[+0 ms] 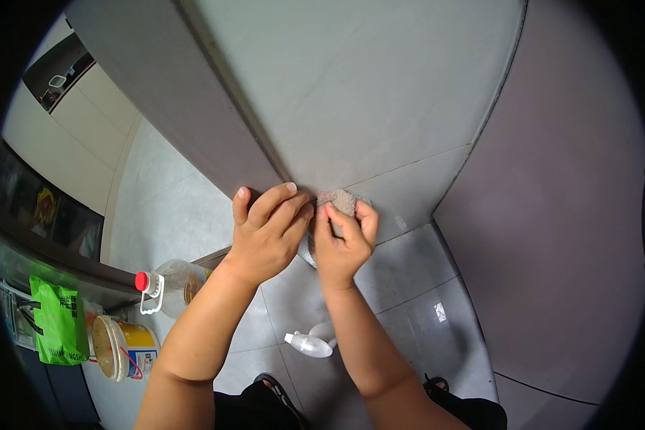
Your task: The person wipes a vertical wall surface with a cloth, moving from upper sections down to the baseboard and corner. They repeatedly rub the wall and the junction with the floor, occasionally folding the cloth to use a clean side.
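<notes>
My left hand (269, 233) rests its outstretched fingers on the brown door frame (215, 136), close to the corner where the frame meets the tiled wall (365, 93). Right beside it, my right hand (345, 244) grips a fuzzy beige-grey cloth (345, 201). The cloth presses against the low part of the wall near the frame, and part of it is hidden behind my fingers. Below my hands, a spray bottle with a white head (312, 345) stands on the grey tiled floor, partly covered by my right forearm.
To the left stands a large clear jug (175, 283) with a red cap. Further left are a yellow and white bucket (143, 344) and a bright green bag (61, 326). A smooth mauve panel (559, 193) rises on the right. My sandalled feet show at the bottom.
</notes>
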The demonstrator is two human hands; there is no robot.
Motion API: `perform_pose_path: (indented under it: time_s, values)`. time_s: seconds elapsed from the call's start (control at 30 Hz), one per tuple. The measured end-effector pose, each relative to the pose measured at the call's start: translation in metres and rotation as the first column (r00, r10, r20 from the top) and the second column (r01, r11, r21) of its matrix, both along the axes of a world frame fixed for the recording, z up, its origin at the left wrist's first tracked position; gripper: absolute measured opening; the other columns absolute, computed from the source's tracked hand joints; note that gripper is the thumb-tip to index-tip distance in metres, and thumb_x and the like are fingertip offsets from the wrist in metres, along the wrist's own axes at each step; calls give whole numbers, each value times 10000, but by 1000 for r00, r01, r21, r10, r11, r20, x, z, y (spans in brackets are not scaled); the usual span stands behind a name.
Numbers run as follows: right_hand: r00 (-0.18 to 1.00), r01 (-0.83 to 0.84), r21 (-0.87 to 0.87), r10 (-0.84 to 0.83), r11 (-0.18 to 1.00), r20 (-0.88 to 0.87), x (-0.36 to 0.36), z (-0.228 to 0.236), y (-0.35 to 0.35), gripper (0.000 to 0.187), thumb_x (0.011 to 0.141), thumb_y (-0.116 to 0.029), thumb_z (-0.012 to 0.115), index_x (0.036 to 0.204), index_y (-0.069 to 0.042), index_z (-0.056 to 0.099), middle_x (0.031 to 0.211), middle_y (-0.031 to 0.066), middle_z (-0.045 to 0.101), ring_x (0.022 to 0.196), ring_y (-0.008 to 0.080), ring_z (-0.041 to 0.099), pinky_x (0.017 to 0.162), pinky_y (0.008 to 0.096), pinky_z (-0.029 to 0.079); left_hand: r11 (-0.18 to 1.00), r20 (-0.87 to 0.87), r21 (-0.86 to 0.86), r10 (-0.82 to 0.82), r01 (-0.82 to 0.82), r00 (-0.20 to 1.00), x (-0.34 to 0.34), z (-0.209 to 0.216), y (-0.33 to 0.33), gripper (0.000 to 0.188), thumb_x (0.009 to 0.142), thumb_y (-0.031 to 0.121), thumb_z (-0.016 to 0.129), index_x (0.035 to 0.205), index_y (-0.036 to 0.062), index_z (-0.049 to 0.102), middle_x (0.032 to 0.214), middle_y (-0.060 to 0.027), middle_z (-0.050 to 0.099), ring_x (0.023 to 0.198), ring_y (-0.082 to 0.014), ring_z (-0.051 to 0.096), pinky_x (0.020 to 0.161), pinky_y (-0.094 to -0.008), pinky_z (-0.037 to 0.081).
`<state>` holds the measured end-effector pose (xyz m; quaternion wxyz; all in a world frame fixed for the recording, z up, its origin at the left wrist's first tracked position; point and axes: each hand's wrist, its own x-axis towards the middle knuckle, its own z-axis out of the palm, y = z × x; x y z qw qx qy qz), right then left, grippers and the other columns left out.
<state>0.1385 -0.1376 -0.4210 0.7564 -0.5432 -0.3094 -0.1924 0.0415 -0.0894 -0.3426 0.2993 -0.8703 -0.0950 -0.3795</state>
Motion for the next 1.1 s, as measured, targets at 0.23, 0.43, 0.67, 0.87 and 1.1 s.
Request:
perform_pose_path:
  time_s: [0.23, 0.43, 0.67, 0.87, 1.1]
  values:
    - [950, 263, -185, -288, 947, -123, 65, 9, -9, 141, 743, 6, 772, 830, -83, 704, 1011, 116, 582, 875, 246, 584, 673, 361, 510, 1000, -12, 5, -4, 4, 1000, 1, 2, -1, 70, 768, 143, 719, 834, 167, 714, 982, 47, 676, 1136, -194, 546, 1184, -488, 123]
    - [991, 135, -79, -134, 988, 18, 32, 13, -3, 126, 752, 1, 766, 804, -81, 685, 1016, 122, 588, 918, 258, 589, 717, 369, 519, 1000, 9, -11, 6, -6, 1000, 3, 1, -1, 84, 759, 129, 730, 830, 172, 716, 985, 48, 675, 1141, -191, 543, 1185, -481, 130]
    - [968, 191, -135, -210, 972, -141, 53, 12, -3, 227, 711, -2, 795, 870, -70, 647, 1128, 138, 555, 967, 270, 577, 783, 394, 526, 998, 88, 11, -64, 63, 994, 0, -8, 5, 135, 721, 132, 780, 810, 191, 697, 1053, 9, 636, 1171, -231, 510, 1172, -464, 165]
    - [989, 130, -150, -140, 980, -55, 48, 8, -6, 273, 714, -9, 796, 917, -59, 621, 1121, 149, 557, 1002, 293, 563, 795, 404, 511, 994, 149, 32, -104, 101, 983, 0, -12, 9, 215, 730, 154, 821, 739, 202, 611, 1057, -5, 618, 1191, -265, 482, 1158, -455, 179]
    - [997, 61, -109, -66, 992, -46, 46, 8, -6, 340, 709, -21, 817, 962, -68, 595, 1111, 154, 555, 1036, 300, 536, 826, 410, 496, 995, 145, 51, -96, 90, 985, 2, -14, 10, 236, 744, 164, 820, 719, 198, 587, 1045, -1, 634, 1196, -264, 482, 1162, -462, 174]
